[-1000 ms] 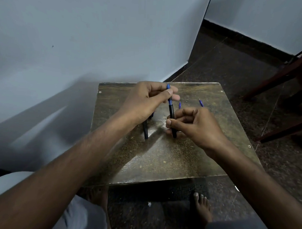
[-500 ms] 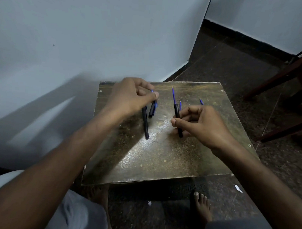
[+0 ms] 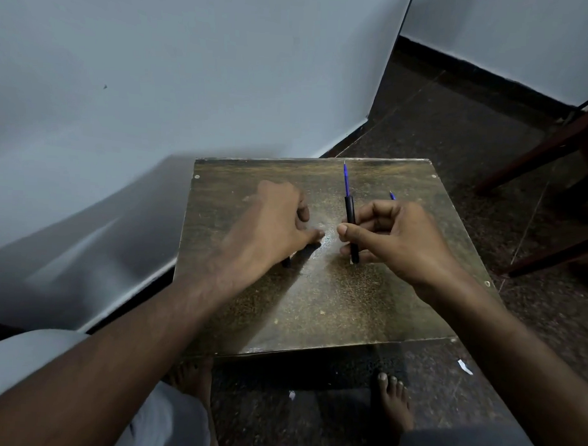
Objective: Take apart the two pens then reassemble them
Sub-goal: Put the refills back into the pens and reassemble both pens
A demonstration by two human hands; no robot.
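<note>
My right hand (image 3: 398, 241) grips a black pen barrel (image 3: 350, 213) held nearly upright, with a blue refill (image 3: 346, 179) sticking out of its top. A small blue part (image 3: 392, 195) peeks out behind that hand on the table (image 3: 333, 304). My left hand (image 3: 275, 229) is blurred and lies low over the table, fingers curled above the second black pen, of which only the lower tip (image 3: 286, 263) shows. Whether the left hand holds anything is hidden.
The small brown table stands against a pale wall (image 3: 191, 69) on the left. Dark wooden furniture legs (image 3: 552, 145) stand on the floor at the right. My bare feet (image 3: 393, 399) rest under the table's near edge, with paper scraps (image 3: 465, 366) on the floor.
My left hand let go of the pen's top, swung left and came down over the second pen. The refill now stands bare above the barrel in my right hand.
</note>
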